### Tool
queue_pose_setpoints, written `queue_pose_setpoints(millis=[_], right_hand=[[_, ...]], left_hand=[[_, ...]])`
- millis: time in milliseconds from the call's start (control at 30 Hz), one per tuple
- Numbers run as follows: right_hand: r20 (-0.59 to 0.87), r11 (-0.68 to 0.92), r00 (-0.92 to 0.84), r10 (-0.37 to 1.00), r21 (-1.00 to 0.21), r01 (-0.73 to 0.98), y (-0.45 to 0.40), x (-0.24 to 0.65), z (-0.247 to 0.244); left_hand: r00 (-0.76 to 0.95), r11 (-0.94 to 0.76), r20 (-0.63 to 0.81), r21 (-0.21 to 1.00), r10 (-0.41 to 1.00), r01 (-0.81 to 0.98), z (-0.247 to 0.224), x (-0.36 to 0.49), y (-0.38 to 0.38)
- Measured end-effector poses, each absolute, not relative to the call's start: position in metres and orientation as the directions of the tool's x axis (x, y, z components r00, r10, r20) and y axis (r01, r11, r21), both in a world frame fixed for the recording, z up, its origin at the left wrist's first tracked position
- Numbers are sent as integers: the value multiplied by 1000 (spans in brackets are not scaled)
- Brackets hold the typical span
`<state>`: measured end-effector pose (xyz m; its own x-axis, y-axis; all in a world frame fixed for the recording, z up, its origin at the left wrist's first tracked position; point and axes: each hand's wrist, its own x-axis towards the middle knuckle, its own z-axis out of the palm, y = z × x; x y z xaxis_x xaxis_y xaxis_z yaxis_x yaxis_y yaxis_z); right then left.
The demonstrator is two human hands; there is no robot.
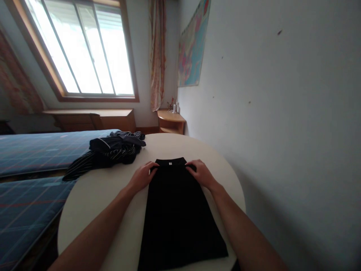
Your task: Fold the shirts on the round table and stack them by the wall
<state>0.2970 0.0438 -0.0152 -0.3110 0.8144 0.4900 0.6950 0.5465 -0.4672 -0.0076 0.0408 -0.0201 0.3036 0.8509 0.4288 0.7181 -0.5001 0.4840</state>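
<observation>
Blk garment (pixel 177 210) flat on round white worktop (pixel 93 210), narrow waist end far w/ small white tag (pixel 170 163), flaring twd near edge. L hand (pixel 143 175) & R hand (pixel 200 173) each nearly closed, thumb + fingers pinching a top corner. Dk clothes (pixel 115 148) heaped at worktop's L edge by blue plaid mattress (pixel 50 150); window (pixel 84 49) & map (pixel 193 49) beyond.
</observation>
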Motion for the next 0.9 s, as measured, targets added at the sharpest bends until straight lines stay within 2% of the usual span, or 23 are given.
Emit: queue_pose_setpoints(millis=[167, 367, 500, 633, 800, 900], right_hand=[[335, 505, -381, 862, -492, 710, 52, 297, -31], [208, 460, -411, 887, -468, 755, 36, 301, -16], [186, 497, -469, 863, -472, 728, 22, 304, -6], [309, 552, -462, 832, -553, 624, 19, 303, 1], [575, 591, -249, 779, -542, 598, 27, 298, 3], [624, 600, -188, 759, -555, 577, 34, 295, -4]], left_hand=[[360, -473, 310, 488, 880, 734, -36, -5, 47], [479, -506, 184, 459, 858, 730, -23, -12, 34], [548, -518, 96, 495, 831, 698, -16, -19, 25], [501, -520, 208, 572, 840, 634, -7, -21, 26], [287, -490, 405, 609, 868, 624, 4, -17, 32], [189, -447, 430, 647, 883, 618, -1, -14, 36]])
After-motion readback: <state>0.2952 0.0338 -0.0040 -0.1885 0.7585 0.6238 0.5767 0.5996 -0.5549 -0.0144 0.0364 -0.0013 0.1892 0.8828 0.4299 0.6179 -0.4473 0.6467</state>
